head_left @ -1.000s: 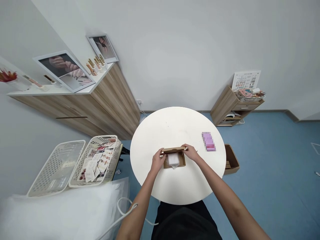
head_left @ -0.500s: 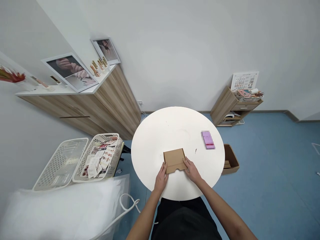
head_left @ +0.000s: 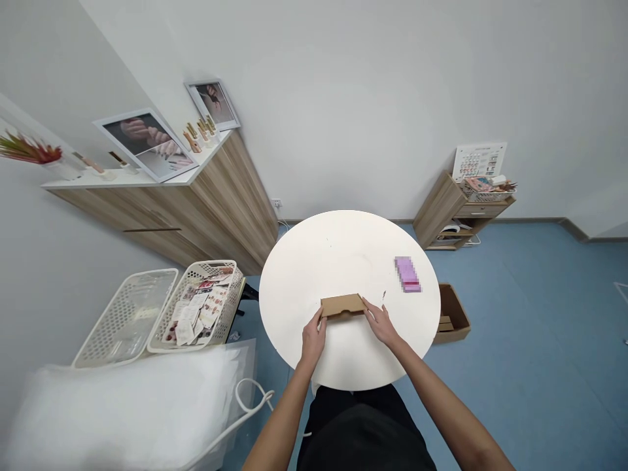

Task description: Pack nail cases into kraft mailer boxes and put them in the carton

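Note:
Between my hands, over the round white table (head_left: 304, 261), is a small brown cardboard box (head_left: 342, 304). It is tilted so that a narrow face with a notch in its lower edge shows. My left hand (head_left: 313, 338) grips its left end, fingers pressed to the side. At the right end my right hand (head_left: 381, 322) holds the box with its fingers on the corner. A blurred-out purple item (head_left: 407, 274) lies on the table to the right, apart from my hands.
An open cardboard carton (head_left: 452, 314) stands on the floor right of the table. To the left are a white basket of paper cards (head_left: 196, 307), another white basket (head_left: 125, 317) and white plastic sheeting (head_left: 132, 399). A wooden cabinet (head_left: 235, 203) and small shelf unit (head_left: 436, 209) stand by the wall.
The box has tipped: its broad face was toward me, and now only a narrow face shows. Both my hands have moved slightly with it and still hold its ends.

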Demonstrator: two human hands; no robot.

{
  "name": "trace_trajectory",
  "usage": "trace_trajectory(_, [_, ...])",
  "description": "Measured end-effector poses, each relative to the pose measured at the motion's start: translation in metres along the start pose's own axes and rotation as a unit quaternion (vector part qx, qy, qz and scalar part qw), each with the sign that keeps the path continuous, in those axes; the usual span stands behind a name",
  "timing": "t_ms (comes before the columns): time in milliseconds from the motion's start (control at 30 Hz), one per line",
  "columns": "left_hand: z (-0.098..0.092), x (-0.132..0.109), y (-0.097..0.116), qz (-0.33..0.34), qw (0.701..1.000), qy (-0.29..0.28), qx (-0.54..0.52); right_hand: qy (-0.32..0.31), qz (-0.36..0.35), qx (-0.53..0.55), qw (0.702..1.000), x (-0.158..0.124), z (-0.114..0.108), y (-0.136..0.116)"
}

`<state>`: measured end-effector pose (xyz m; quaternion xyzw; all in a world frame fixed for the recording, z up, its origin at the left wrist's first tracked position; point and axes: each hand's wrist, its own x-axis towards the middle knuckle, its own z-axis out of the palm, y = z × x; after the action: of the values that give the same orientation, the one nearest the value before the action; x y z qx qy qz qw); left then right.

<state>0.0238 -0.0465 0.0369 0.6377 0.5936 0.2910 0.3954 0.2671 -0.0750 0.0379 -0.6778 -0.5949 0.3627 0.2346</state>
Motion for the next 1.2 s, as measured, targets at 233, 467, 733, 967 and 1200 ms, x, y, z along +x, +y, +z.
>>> trace_trajectory(233, [-0.023, 0.038, 0.026, -0.032, 0.990, -0.049, 0.131, -0.072, 0.050, 0.014, 0.996, 0.042, -0.033, -0.016])
trace_trajectory(467, [-0.033, 0.065, 0.019, -0.091, 0.988, -0.121, 0.019, -0.118, 0.061, 0.088, 0.987, 0.061, -0.047, -0.010])
trace_trajectory(733, [-0.040, 0.066, 0.007, -0.028, 0.990, -0.136, 0.013, -0.133, 0.082, 0.066, 0.986, 0.061, -0.045, -0.014])
trace_trajectory(967, [-0.028, 0.034, -0.015, 0.124, 0.981, -0.094, 0.119, -0.038, 0.016, 0.019, 0.999, 0.031, -0.027, -0.017])
trace_trajectory(1200, [-0.036, 0.036, -0.020, 0.130, 0.972, -0.117, 0.157, -0.050, 0.006, 0.084, 0.995, 0.031, -0.023, -0.014])
